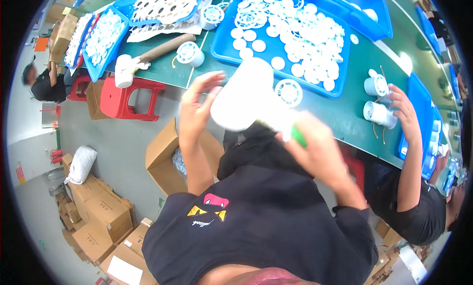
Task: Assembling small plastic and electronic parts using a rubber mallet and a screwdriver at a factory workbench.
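Ok, clock centred on the white cylinder (244,93), 12 pointing away from the worker. Cylinder is tilted, motion-blurred, up in front of the worker by the near edge of the green worktop (351,118). Left hand (199,98) at 9: thumb and fingers apart, cupped at the cylinder's side; can't tell if it's gripping. Right hand (316,143) at 4: fingers closed round a green object (298,136), too blurred to identify. Pale smear between that hand and the cylinder, can't resolve it.

Around it: spoked white disc (288,93) at 3, just beside. Blue tray (222,51) at 1, loaded with loose white discs (308,48). White housing (191,54) with an orange wire at 10, brown cardboard tube (167,48) just past it. Red stool (129,99) at 9, off the worktop; open cardboard box (161,164) at 8, lower down. Co-worker (414,201) in black towards 4, arm reaching up to a pair of white motor-like units (379,113) at 3.
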`<state>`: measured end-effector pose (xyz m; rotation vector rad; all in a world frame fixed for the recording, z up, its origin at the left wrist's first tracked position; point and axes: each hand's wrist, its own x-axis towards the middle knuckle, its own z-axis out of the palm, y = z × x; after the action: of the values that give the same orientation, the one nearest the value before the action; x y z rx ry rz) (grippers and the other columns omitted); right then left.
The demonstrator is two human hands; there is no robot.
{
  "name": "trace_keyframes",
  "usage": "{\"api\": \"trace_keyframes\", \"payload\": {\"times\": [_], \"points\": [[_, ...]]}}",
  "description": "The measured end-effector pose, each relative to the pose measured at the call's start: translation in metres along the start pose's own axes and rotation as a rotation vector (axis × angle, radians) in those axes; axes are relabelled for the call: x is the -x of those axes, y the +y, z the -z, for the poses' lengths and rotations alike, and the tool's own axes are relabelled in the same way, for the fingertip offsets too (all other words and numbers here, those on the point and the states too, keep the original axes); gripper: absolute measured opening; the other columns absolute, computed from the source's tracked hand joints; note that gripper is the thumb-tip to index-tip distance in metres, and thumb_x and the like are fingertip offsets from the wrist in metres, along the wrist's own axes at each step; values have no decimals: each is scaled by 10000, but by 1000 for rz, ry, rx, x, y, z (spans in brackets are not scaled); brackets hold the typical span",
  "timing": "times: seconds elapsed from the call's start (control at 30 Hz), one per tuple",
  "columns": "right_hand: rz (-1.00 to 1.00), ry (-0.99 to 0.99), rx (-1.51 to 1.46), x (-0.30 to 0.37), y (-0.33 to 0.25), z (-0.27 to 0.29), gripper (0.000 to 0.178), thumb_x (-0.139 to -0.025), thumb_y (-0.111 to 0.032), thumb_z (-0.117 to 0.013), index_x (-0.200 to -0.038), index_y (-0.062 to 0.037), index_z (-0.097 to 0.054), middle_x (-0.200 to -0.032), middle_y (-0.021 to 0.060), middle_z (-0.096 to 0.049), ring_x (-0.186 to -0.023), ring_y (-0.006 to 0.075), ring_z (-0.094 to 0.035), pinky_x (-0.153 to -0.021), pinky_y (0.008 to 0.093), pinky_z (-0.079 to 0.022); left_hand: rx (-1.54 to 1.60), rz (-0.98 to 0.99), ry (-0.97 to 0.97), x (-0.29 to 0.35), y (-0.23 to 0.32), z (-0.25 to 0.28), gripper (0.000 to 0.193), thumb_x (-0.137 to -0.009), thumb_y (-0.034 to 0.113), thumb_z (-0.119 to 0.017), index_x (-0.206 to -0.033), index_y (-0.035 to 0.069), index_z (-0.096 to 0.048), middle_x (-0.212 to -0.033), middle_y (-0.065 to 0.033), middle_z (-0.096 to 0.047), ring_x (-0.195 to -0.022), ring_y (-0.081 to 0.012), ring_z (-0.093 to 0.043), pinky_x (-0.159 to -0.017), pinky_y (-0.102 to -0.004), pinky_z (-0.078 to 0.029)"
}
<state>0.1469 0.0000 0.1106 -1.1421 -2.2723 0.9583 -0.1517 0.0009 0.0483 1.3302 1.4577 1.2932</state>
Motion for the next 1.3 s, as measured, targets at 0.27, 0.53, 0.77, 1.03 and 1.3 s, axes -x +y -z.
{"api": "trace_keyframes", "payload": {"times": [0.27, 0.53, 0.77, 1.03, 1.3], "points": [[-247, 273, 199, 41, 30, -46, 408, -846, -135, -794, -1241, -69, -716, -1008, 129, -661, -857, 351, -703, -726, 441, -560, -318, -53, 470, -25, -35, 18, 776, -874, 269, -871, -1471, 19, -442, -1427, -186, -546, -1296, -282, -558, -1084, -417, -433], [-515, 378, 302, 121, 61, 20, 378, -841, -44, -787, -1214, -57, -723, -953, 130, -607, -829, 321, -646, -737, 420, -513, -244, -98, 365, -61, -41, 6, 749, -934, 229, -816, -1533, -13, -437, -1528, -195, -489, -1384, -275, -512, -1169, -397, -393], [-514, 460, 375, 141, 92, 36, 358, -853, -43, -781, -1199, 4, -702, -985, 162, -620, -861, 350, -636, -764, 429, -508, -294, -95, 310, -41, -36, -2, 629, -922, 216, -821, -1425, -12, -521, -1353, -152, -591, -1233, -243, -591, -1087, -376, -450], [-423, 669, 257, 63, 64, 13, 245, -985, -118, -737, -1137, 64, -672, -926, 181, -661, -808, 321, -656, -751, 400, -511, -219, -151, 430, -12, -37, -49, 849, -880, 251, -848, -1540, -29, -392, -1467, -188, -497, -1356, -287, -506, -1148, -410, -400], [-285, 715, 388, -46, 71, 15, 323, -998, -183, -703, -1262, -1, -676, -1133, 157, -691, -999, 359, -674, -853, 443, -526, -473, -275, 348, 2, -27, -54, 769, -865, 137, -836, -1512, -4, -446, -1474, -190, -485, -1336, -296, -526, -1123, -404, -430]]}}
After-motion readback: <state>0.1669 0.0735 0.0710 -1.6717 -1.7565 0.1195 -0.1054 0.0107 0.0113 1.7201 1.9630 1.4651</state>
